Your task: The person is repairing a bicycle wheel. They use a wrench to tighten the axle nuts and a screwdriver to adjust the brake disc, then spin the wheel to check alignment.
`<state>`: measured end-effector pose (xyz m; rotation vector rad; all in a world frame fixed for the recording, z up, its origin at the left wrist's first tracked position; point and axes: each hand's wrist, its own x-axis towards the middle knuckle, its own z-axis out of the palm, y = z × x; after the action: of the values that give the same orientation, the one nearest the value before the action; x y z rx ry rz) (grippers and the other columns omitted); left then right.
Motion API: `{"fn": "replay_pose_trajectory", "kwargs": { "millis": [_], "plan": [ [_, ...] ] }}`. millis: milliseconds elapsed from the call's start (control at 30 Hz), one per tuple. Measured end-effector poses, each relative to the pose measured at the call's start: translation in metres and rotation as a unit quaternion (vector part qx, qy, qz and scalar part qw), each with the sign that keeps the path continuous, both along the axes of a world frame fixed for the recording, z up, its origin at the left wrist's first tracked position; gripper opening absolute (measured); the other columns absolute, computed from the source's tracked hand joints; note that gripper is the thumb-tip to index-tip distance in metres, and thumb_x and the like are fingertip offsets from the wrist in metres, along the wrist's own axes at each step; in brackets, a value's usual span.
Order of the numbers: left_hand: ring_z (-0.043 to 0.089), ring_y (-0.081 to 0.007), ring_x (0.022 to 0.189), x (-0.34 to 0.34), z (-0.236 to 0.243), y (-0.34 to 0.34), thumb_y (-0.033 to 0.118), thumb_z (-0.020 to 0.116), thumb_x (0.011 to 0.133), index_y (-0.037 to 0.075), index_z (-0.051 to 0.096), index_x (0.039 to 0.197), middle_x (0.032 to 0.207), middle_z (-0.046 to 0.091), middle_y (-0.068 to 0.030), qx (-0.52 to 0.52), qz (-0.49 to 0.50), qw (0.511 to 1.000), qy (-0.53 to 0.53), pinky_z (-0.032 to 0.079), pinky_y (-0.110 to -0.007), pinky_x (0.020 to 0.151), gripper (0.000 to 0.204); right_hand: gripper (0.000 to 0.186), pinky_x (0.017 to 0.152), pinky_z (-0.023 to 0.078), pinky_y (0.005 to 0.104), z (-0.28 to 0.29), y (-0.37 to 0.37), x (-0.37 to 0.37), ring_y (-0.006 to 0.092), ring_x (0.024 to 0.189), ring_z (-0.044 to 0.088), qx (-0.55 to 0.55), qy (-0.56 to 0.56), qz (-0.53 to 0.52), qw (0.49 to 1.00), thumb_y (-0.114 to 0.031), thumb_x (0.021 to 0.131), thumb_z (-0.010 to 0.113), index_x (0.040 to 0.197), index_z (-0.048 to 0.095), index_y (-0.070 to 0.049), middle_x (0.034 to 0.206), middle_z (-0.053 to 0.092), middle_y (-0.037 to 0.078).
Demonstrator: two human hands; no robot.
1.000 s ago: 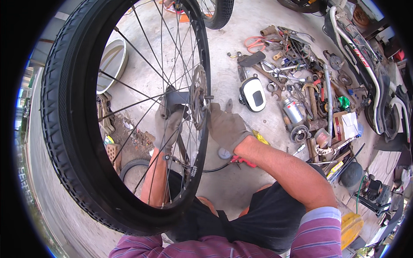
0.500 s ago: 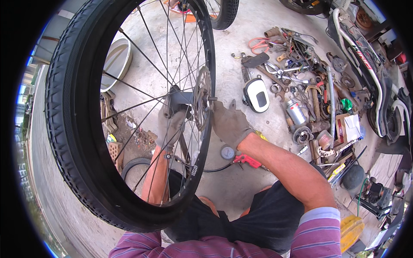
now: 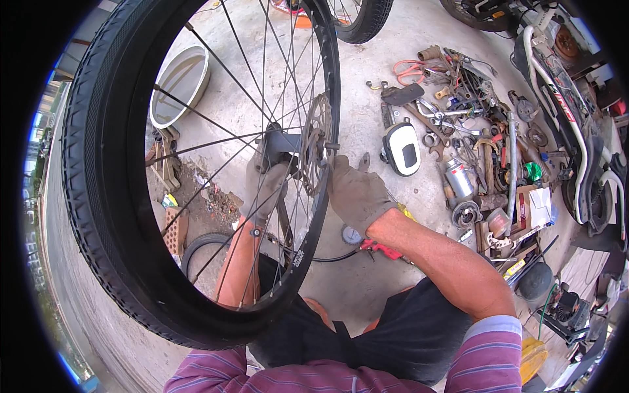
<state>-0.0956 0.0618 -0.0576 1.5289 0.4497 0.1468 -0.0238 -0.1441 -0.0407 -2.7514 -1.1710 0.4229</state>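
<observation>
A bicycle wheel with a black tyre stands upright before me, with a dark hub and a metal brake disc. My gloved left hand is closed round a dark part at the hub, seen through the spokes. Just right of the disc, below the protruding axle end, my gloved right hand has its fingers curled; what they hold is hidden. A pressure gauge and red pump tool lie beneath that forearm.
A pile of tools and a white-black case lie on the concrete floor. A white basin sits behind the wheel; a bicycle frame lies at the right, another wheel at the top.
The wheel's hub, both hands and surroundings show slightly farther right in the picture than a second ago. Both hands keep their places at the hub.
</observation>
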Motion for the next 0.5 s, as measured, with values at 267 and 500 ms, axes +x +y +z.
{"fn": "replay_pose_trajectory", "kwargs": {
  "millis": [267,500],
  "plan": [
    [0.049,-0.0056,0.060,0.000,-0.001,0.009,0.004,0.060,0.089,0.002,0.063,0.105,0.076,0.059,0.0020,0.016,-0.021,0.999,0.021,0.039,-0.025,0.051,0.016,0.020,0.085,0.055,0.0601,-0.023,0.005,0.014,0.0302,0.074,0.076,0.090,-0.094,0.008,0.991,-0.016,0.104,0.048,0.113,0.057,-0.001,0.082,0.072,0.010],
    [0.050,-0.0061,0.062,0.001,-0.005,0.013,0.003,0.062,0.088,0.001,0.063,0.104,0.079,0.060,0.0008,0.003,-0.002,1.000,0.022,0.040,-0.025,0.054,0.016,0.013,0.060,0.057,0.0478,-0.040,0.012,0.035,0.0341,0.068,0.073,0.183,-0.069,-0.025,0.980,-0.018,0.105,0.046,0.102,0.053,-0.008,0.081,0.071,0.012]
  ]
}}
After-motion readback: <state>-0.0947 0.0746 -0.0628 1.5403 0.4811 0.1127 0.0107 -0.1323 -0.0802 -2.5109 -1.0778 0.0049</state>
